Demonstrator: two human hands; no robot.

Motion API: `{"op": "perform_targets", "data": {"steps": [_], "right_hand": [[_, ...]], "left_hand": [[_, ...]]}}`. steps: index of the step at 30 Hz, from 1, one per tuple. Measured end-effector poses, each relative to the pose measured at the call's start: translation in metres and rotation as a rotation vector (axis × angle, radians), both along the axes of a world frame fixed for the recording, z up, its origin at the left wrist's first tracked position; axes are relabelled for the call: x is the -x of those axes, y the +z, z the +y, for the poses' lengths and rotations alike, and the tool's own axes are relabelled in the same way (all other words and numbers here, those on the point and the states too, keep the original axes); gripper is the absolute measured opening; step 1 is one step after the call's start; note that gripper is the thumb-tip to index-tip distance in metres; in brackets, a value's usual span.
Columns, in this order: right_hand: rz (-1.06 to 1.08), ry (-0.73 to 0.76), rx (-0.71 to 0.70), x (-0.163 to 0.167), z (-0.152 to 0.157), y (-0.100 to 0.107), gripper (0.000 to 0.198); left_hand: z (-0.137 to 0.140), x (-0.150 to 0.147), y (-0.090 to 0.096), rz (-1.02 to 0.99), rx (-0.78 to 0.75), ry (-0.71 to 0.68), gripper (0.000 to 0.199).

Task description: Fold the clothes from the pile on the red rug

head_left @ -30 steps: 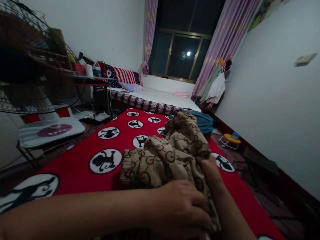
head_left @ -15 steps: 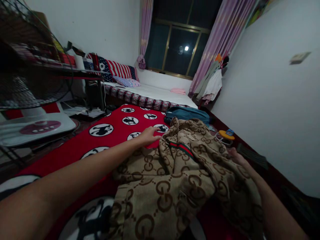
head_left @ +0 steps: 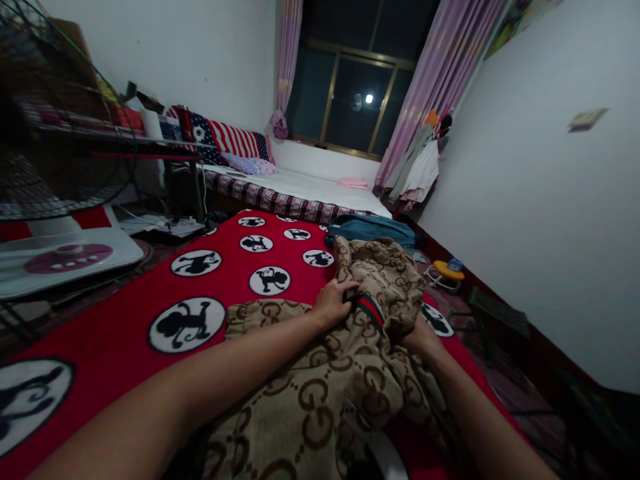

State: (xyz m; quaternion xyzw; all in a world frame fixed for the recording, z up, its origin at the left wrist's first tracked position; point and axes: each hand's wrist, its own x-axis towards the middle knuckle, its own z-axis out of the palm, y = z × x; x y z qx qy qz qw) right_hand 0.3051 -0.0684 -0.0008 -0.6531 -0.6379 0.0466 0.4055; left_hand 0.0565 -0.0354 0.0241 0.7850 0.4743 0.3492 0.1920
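Observation:
A beige jacket with a brown interlocking-letter pattern lies rumpled over a red blanket with white circles and black monkey figures. A green and red stripe crosses its bunched middle. My left hand is closed on the cloth just left of this stripe, its fingers curled over a fold. To the right of the stripe, my right hand grips the jacket's other side; its fingertips are hidden in the folds. Past the jacket's far end lies a folded teal garment.
A fan stands close at the left, beside a cluttered desk. A white-topped bed lies beyond the blanket. On the right floor are a yellow stool and a dark folding stool along the wall.
Both hands have moved inward onto the jacket, the left rightwards from above the blanket, the right leftwards from the jacket's outer edge. The jacket's middle is now gathered narrower between them.

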Motion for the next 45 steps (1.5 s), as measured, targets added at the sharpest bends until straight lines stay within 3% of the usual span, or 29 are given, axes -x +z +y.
{"op": "perform_targets", "data": {"steps": [5,7,10,13,18,22,24,26,29,31,33,35,38,41,43,45], "right_hand": [[-0.2,-0.069,0.222,0.013,-0.013,0.013,0.047],[-0.194,-0.039,0.157,0.016,-0.022,0.016,0.043],[-0.194,0.135,-0.025,0.021,-0.037,0.024,0.043],[-0.35,0.246,-0.15,0.024,-0.047,0.045,0.037],[-0.657,0.331,-0.395,0.032,-0.039,0.101,0.034],[-0.763,0.308,-0.577,0.041,-0.015,0.145,0.035],[-0.766,0.229,-0.589,0.044,0.007,0.16,0.039],[-0.738,0.112,-0.526,0.046,0.033,0.167,0.041],[-0.643,-0.047,-0.371,0.052,0.06,0.161,0.036],[-0.566,-0.013,-0.304,0.061,0.056,0.151,0.035],[-0.495,0.218,-0.231,0.074,0.03,0.14,0.035],[-0.443,0.588,-0.086,0.088,-0.012,0.129,0.041],[-0.58,0.933,0.105,0.106,-0.076,0.113,0.077],[-0.713,0.977,0.179,0.113,-0.107,0.092,0.089],[-0.729,0.956,0.176,0.112,-0.107,0.073,0.079],[-0.687,0.912,0.162,0.106,-0.096,0.057,0.056]], "left_hand": [[-0.031,0.006,0.006,-0.135,-0.038,-0.095,0.057],[-0.045,0.017,0.012,-0.196,-0.042,-0.153,0.055],[-0.066,0.047,0.025,-0.22,-0.07,-0.216,0.052],[-0.081,0.087,0.043,-0.15,-0.128,-0.223,0.051],[-0.084,0.15,0.083,0.016,-0.293,-0.058,0.044],[-0.069,0.193,0.118,0.076,-0.576,0.156,0.028],[-0.05,0.213,0.131,0.105,-0.713,0.272,0.026],[-0.025,0.23,0.133,0.194,-0.692,0.37,0.029],[0.009,0.252,0.118,0.397,-0.398,0.463,0.041],[0.018,0.261,0.1,0.463,-0.25,0.444,0.041],[0.014,0.264,0.084,0.475,-0.193,0.337,0.035],[-0.003,0.262,0.073,0.451,-0.179,0.172,0.034],[-0.038,0.255,0.072,0.439,-0.135,-0.081,0.043],[-0.068,0.252,0.082,0.513,-0.094,-0.213,0.068],[-0.079,0.253,0.089,0.58,-0.071,-0.266,0.087],[-0.084,0.255,0.093,0.665,-0.021,-0.299,0.098]]}}
